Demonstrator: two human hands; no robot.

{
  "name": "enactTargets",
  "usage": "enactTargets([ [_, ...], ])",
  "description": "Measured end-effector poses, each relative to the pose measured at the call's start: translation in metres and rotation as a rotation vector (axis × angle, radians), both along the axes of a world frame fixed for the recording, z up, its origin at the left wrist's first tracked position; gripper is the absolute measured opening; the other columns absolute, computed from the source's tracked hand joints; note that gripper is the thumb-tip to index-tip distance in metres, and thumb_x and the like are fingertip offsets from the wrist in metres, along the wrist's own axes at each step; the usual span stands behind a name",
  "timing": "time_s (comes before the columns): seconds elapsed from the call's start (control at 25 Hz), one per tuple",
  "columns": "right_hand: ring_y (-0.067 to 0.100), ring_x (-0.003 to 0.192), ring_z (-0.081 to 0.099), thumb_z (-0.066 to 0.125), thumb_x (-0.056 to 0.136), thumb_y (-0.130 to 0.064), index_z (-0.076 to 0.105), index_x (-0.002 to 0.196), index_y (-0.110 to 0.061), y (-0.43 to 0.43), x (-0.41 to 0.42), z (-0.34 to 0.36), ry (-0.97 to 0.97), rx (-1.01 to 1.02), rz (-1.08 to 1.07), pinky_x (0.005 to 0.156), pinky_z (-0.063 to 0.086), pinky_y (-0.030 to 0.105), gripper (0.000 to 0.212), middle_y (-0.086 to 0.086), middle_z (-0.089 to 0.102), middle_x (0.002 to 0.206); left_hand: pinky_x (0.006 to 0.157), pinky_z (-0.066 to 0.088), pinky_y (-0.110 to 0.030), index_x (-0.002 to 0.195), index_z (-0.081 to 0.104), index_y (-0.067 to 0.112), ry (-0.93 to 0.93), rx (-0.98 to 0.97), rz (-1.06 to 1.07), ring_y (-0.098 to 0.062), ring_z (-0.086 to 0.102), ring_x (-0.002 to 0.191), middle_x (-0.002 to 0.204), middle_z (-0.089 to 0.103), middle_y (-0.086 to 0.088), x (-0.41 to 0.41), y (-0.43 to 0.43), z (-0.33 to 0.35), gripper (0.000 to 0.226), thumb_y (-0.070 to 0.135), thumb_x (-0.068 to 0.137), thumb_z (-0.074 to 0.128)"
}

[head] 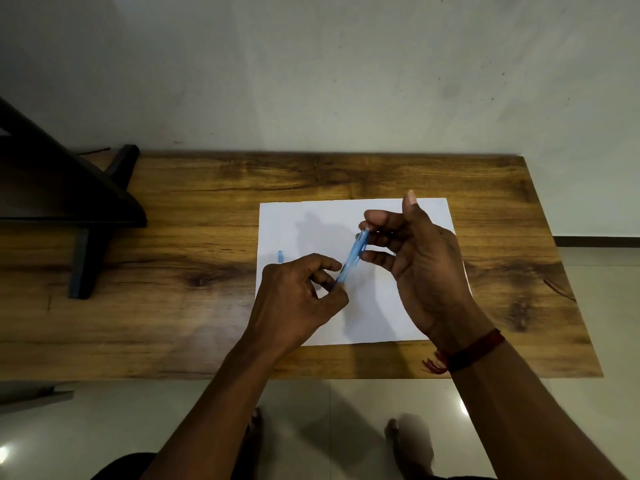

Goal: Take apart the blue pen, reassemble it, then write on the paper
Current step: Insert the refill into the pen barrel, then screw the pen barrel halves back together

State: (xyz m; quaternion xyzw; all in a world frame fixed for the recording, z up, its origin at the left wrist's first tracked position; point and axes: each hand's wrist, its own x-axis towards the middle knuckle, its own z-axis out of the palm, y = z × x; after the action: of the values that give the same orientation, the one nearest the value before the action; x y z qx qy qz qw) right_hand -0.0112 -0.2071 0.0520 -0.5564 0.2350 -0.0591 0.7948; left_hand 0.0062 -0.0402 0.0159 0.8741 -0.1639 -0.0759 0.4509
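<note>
Two hands hold the blue pen point(351, 256) in the air above the white paper point(374, 306): the left hand point(298, 292) pinches its lower end between thumb and fingers, the right hand point(412, 251), a red thread bracelet point(474, 348) at the wrist, grips the upper end. A small blue piece point(280, 256) lies on the paper's left edge, on the wooden table point(194, 244); a dark stand point(86, 216) sits far left

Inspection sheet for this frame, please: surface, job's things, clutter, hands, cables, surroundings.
Surface: wooden table, against a wall.
Job's things: blue pen held above the paper; small blue part lying on the paper's left side.
Clutter: dark stand on the table's left.
Hands: left hand pinches the pen's lower end; right hand holds its upper end.
Cables: thin dark cord, back left.
Surroundings: tiled floor, bare feet below.
</note>
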Motion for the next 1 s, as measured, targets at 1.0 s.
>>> enactTargets([
  [1.0, 0.004, 0.073, 0.053, 0.073, 0.082, -0.029, 0.075, 0.098, -0.021, 0.069, 0.020, -0.046, 0.095, -1.237, 0.477, 0.073, 0.041, 0.016, 0.018, 0.000, 0.073, 0.093, 0.056, 0.061, -0.035, 0.088, 0.069, 0.024, -0.035, -0.220, 0.373, -0.007, 0.070, 0.068, 0.080, 0.072, 0.012, 0.034, 0.079, 0.005, 0.012, 0.025, 0.078, 0.075],
])
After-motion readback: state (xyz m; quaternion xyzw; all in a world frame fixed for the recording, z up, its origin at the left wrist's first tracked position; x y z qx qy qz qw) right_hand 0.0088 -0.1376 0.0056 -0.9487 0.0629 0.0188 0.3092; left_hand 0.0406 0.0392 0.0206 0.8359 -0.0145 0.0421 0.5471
